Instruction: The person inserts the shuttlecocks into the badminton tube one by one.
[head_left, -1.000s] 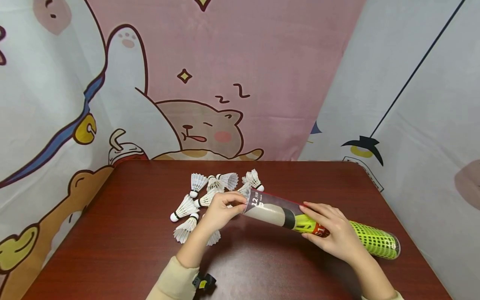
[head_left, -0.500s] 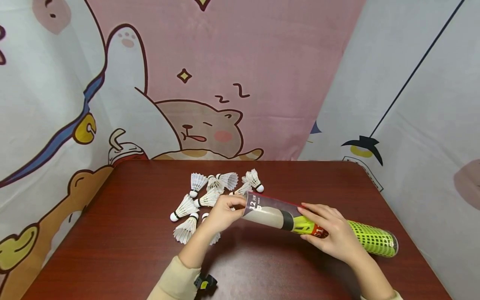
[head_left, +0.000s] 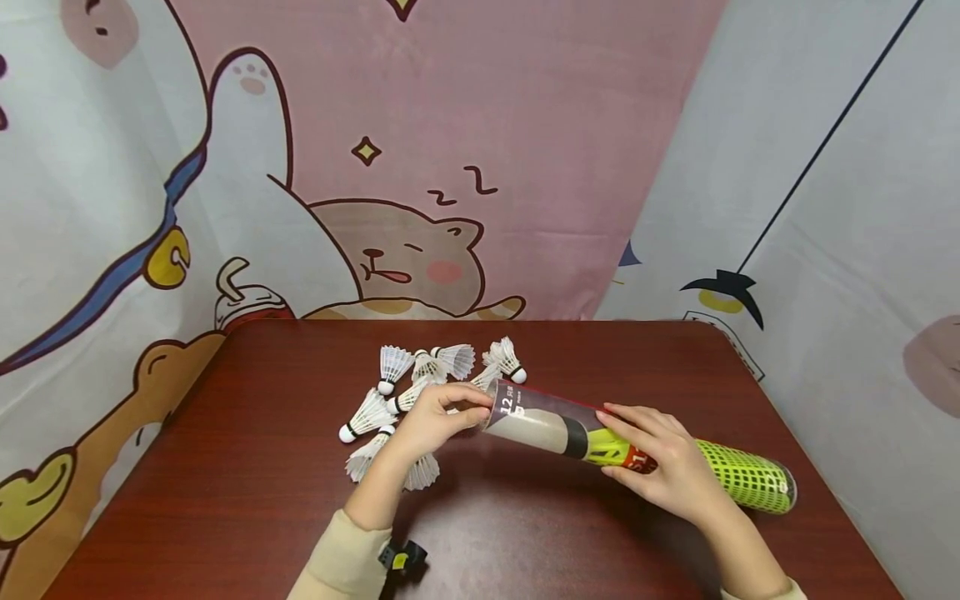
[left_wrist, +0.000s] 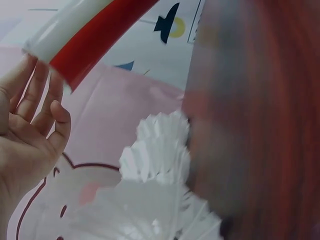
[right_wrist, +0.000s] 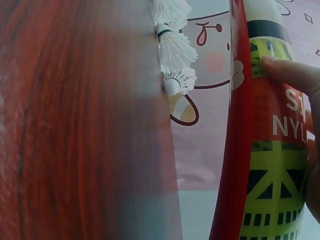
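Right hand (head_left: 671, 467)'s got a grip around the tube (head_left: 603, 450), while the left hand (head_left: 437, 423), fingers loose, just touches its end. Shuttlecocks (head_left: 369, 416) lie just beyond the left hand.

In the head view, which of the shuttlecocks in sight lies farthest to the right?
The shuttlecock with its white cork pointing to the lower right, toward the tube; all others in sight lie farther left.

A left forearm (head_left: 375, 498) and a right forearm (head_left: 742, 546) are slanting inward.
The left hand (head_left: 437, 418) is pointing rightward, fingers (left_wrist: 34, 95) extending and thumb (left_wrist: 61, 125) bending apart; the right hand (head_left: 671, 462) is gripping, fingers and thumb pressing from opposite sides.
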